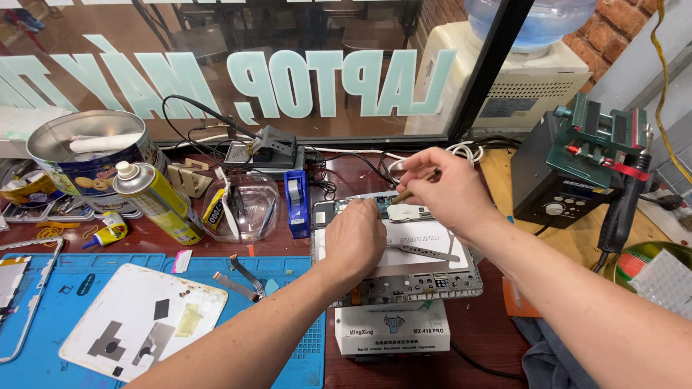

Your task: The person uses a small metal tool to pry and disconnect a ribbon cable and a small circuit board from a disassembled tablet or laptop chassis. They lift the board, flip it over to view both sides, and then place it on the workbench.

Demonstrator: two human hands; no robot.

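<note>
On the heating plate (404, 288): left hand (355, 238) clenched, pinning opened tablet (432, 238) steady; right hand (440, 189) pinches brush (412, 189), angled into board area.

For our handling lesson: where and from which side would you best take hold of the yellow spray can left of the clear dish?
Probably by the middle of the yellow spray can's body, from its right, facing the clear dish. It leans with its white nozzle toward the biscuit tin, which crowds the left side; the round body suits a wrap-around grip.
</note>
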